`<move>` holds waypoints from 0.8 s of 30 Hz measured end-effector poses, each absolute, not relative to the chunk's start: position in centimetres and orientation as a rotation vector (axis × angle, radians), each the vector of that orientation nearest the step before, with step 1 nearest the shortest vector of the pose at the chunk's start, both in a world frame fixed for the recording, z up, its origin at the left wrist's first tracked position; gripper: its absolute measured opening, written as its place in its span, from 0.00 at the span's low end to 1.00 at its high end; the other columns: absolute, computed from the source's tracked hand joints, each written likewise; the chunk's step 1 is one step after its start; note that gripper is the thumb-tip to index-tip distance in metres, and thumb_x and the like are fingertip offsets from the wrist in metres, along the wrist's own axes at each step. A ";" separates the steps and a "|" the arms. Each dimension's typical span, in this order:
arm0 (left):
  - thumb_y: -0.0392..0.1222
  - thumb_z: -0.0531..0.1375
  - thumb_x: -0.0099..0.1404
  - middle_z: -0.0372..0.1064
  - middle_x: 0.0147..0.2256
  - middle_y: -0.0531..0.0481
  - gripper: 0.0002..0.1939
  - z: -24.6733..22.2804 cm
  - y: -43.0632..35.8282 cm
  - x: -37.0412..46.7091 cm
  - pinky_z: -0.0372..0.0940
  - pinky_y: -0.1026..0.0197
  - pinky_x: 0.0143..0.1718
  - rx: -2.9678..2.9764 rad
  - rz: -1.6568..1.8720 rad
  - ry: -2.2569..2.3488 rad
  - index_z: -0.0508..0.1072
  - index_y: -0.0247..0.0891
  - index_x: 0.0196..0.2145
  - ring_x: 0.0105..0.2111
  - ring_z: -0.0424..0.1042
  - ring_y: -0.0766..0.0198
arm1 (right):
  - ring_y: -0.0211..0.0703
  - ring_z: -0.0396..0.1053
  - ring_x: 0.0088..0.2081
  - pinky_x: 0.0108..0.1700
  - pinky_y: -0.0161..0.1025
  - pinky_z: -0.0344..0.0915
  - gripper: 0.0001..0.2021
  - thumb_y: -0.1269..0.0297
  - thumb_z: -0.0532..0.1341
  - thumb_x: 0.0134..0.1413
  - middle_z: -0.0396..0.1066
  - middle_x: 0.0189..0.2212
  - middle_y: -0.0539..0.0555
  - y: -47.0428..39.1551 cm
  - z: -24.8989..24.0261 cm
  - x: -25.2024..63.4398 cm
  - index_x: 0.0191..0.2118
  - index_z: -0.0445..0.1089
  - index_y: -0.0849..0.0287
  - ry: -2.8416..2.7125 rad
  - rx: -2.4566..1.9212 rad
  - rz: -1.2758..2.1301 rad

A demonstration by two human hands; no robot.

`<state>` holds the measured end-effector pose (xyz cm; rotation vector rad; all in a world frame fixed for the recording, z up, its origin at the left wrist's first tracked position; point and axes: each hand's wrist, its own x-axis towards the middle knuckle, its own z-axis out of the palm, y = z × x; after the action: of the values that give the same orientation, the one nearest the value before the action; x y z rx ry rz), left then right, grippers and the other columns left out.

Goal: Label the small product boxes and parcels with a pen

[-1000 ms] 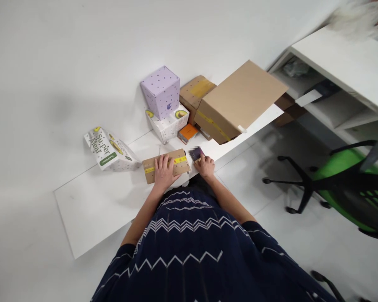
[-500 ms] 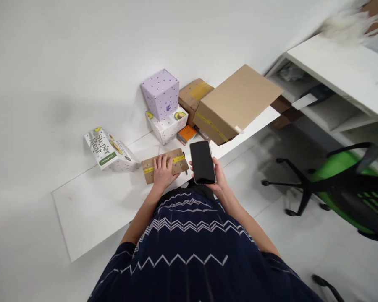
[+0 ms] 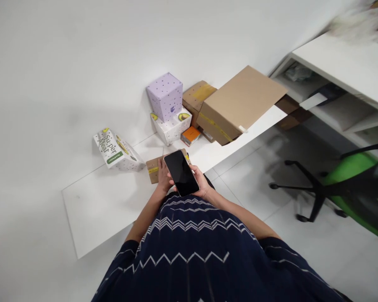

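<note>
My right hand (image 3: 203,183) is closed round a smartphone (image 3: 182,173) with a dark screen facing up, its fingertips showing along the phone's left edge. My left hand (image 3: 163,178) lies with fingers stretched out on a small flat cardboard box (image 3: 152,174) banded with yellow tape. The phone hangs over part of this box and hides some of the left fingers. To the left, a white "Super Meal" carton (image 3: 113,152) rests tilted on the white table (image 3: 101,218).
Behind my hands a lilac box (image 3: 165,98) sits on a white avocado-print box (image 3: 173,129). Beside them are an orange box (image 3: 190,135), a taped carton (image 3: 197,95) and a large cardboard box (image 3: 242,105). Right stand white shelves (image 3: 359,63) and a green-black chair (image 3: 349,176).
My right hand has brought the phone left and tilted it, so it now covers part of the small box and my left hand. The whole view has shifted slightly.
</note>
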<state>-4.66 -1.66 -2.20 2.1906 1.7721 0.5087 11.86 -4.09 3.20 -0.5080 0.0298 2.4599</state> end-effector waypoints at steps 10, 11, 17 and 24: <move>0.38 0.56 0.62 0.66 0.59 0.40 0.28 -2.3 -1.7 -4.3 0.43 0.35 0.69 2.275 0.430 1.740 0.69 0.41 0.61 0.66 0.54 0.44 | 0.56 0.75 0.43 0.43 0.58 0.73 0.25 0.45 0.50 0.61 0.77 0.45 0.62 -3.9 2.4 12.0 0.51 0.68 0.60 -0.085 -0.508 2.385; 0.38 0.56 0.62 0.66 0.59 0.40 0.28 -2.4 -1.7 -4.3 0.43 0.35 0.68 2.290 0.416 1.742 0.69 0.41 0.61 0.66 0.54 0.44 | 0.56 0.75 0.43 0.43 0.59 0.73 0.25 0.45 0.50 0.61 0.77 0.45 0.63 -3.9 2.4 11.9 0.51 0.68 0.60 -0.091 -0.504 2.384; 0.41 0.56 0.65 0.66 0.59 0.37 0.26 -2.0 -1.5 -4.2 0.47 0.34 0.67 2.376 0.270 1.775 0.68 0.40 0.61 0.65 0.55 0.43 | 0.57 0.75 0.45 0.44 0.59 0.73 0.27 0.45 0.49 0.60 0.76 0.47 0.64 -3.8 2.9 12.0 0.53 0.67 0.61 -0.058 -0.512 2.421; 0.43 0.54 0.67 0.61 0.63 0.37 0.27 -2.2 -1.5 -4.0 0.45 0.35 0.67 2.401 0.163 1.803 0.66 0.40 0.63 0.67 0.52 0.43 | 0.57 0.75 0.47 0.45 0.57 0.73 0.27 0.45 0.49 0.60 0.76 0.47 0.65 -3.4 2.8 12.4 0.54 0.66 0.61 -0.087 -0.487 2.396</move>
<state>-3.99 -1.47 -2.18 2.4011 1.8030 0.1633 12.42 -3.41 2.79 -0.4874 -0.0871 2.3955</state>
